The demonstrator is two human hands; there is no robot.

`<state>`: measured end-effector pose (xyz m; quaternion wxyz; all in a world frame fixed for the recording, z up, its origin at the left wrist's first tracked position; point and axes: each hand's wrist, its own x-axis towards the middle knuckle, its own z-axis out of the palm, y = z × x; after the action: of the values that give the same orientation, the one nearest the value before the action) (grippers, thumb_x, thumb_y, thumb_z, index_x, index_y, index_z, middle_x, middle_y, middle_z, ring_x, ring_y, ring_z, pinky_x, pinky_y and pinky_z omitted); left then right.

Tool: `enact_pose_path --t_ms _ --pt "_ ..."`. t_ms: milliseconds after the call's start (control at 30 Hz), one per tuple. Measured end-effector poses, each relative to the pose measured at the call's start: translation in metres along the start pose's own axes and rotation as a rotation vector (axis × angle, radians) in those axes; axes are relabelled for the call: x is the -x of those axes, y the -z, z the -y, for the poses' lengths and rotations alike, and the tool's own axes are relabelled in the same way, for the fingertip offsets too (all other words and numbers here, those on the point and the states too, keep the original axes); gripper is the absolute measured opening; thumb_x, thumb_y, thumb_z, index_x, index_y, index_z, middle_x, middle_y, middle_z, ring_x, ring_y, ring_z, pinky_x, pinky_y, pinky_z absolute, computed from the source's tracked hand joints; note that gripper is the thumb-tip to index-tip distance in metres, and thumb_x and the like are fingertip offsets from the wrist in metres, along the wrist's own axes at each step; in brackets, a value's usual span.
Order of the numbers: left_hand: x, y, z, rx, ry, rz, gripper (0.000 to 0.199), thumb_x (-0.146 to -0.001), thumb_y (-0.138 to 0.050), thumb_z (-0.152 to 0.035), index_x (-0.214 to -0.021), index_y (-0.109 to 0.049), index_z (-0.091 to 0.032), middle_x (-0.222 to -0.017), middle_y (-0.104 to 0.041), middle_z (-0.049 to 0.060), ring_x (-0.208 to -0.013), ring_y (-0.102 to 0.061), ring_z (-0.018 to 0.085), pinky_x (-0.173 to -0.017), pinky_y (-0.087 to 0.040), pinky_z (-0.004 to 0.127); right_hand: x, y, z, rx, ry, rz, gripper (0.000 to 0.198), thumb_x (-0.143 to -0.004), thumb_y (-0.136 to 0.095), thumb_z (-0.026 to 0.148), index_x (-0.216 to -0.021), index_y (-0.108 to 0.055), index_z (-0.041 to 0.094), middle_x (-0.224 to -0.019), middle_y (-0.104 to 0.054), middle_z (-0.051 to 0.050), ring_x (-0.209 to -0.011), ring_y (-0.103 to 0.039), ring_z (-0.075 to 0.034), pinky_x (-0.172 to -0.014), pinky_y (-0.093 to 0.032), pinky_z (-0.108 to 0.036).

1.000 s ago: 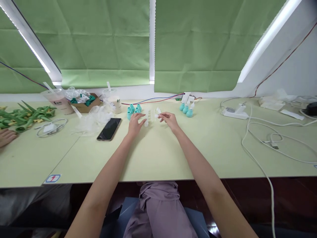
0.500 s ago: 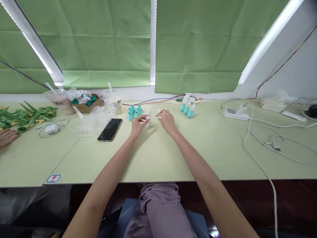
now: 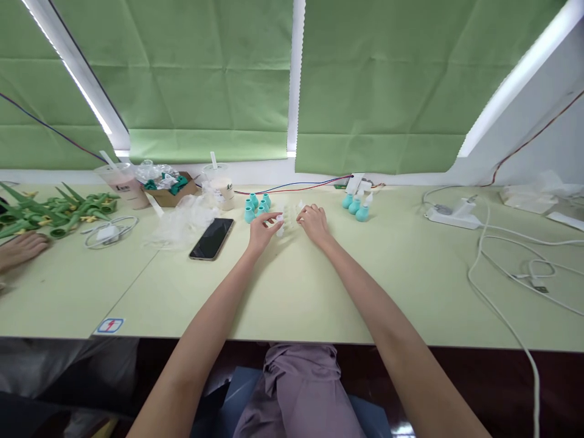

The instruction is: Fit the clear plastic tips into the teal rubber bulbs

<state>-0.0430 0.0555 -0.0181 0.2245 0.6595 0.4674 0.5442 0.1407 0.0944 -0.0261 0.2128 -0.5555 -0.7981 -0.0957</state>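
My left hand (image 3: 263, 232) pinches a small whitish translucent plastic piece (image 3: 280, 225) between thumb and fingers. Just across from it, my right hand (image 3: 314, 224) has its fingers curled down at a white pointed nozzle tip (image 3: 300, 205); the fingers partly cover it. Between the hands stand several clear small pieces (image 3: 288, 213), too faint to name. Several open-necked turquoise bulb bottles (image 3: 249, 214) are grouped behind my left hand. To the right of my right hand is a row of turquoise bulbs (image 3: 362, 212), at least one topped with a white pointed nozzle.
A phone (image 3: 212, 239) lies left of my left arm, beside crumpled clear plastic bags (image 3: 182, 222). Drink cups (image 3: 218, 185) and a small box (image 3: 172, 193) stand behind. At left are green artificial stems (image 3: 77, 213) and another person's hand (image 3: 25, 248). A power strip (image 3: 451, 216) and cables lie right.
The whole view has shifted, so things appear farther right. My right fingers have closed in on the white nozzle tip, while my left hand still pinches its piece.
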Motion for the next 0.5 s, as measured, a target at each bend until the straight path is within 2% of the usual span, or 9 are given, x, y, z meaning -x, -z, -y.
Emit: enact_pose_path --t_ms 100,367,500 --pt "0.001 -0.002 0.002 -0.010 -0.008 0.022 0.029 -0.070 -0.066 -0.037 -0.093 -0.070 -0.020 -0.090 -0.068 0.005 -0.069 -0.052 0.012 -0.060 -0.040 0.025 0.003 0.005 -0.006 -0.033 -0.014 -0.078 0.015 -0.083 -0.058 0.023 -0.093 -0.069 0.025 -0.105 -0.058 -0.006 -0.100 -0.042 -0.021 -0.079 -0.025 -0.035" --pt "0.001 0.000 0.002 -0.060 -0.035 0.053 0.029 -0.071 -0.065 -0.038 -0.093 -0.070 -0.021 -0.086 -0.068 0.003 -0.069 -0.053 0.013 -0.061 -0.042 0.025 0.004 -0.001 -0.007 -0.073 -0.014 -0.017 0.014 -0.080 -0.060 0.020 -0.075 -0.072 0.024 -0.103 -0.057 -0.006 -0.099 -0.042 -0.022 -0.080 -0.026 -0.036" --pt "0.003 -0.001 0.003 -0.096 -0.090 0.076 0.028 -0.072 -0.066 -0.037 -0.094 -0.070 -0.022 -0.086 -0.068 0.003 -0.069 -0.052 0.013 -0.063 -0.042 0.026 0.006 0.008 0.004 -0.180 -0.065 -0.086 0.012 -0.081 -0.060 0.025 -0.076 -0.072 0.025 -0.102 -0.060 -0.006 -0.100 -0.045 -0.022 -0.081 -0.030 -0.036"
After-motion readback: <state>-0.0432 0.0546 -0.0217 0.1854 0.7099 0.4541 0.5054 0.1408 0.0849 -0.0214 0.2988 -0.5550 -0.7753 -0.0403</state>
